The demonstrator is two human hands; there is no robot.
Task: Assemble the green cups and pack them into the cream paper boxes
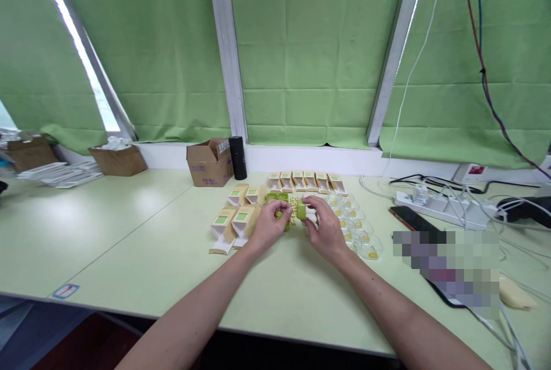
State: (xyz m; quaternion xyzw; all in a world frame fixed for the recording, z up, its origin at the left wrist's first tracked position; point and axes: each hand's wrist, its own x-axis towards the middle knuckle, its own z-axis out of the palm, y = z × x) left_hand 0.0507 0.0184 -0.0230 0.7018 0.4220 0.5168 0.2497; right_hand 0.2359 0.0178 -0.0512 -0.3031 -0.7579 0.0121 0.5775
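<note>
Steady the small green piece [301,210] lightly in the right hand [326,231], working gently with the left hand [272,223], pinched narrow, perhaps around something hidden.

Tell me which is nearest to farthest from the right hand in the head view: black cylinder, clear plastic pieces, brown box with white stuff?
From the right hand:
1. Clear plastic pieces: just to its right.
2. Black cylinder: back, left.
3. Brown box: farther left, back.
</note>
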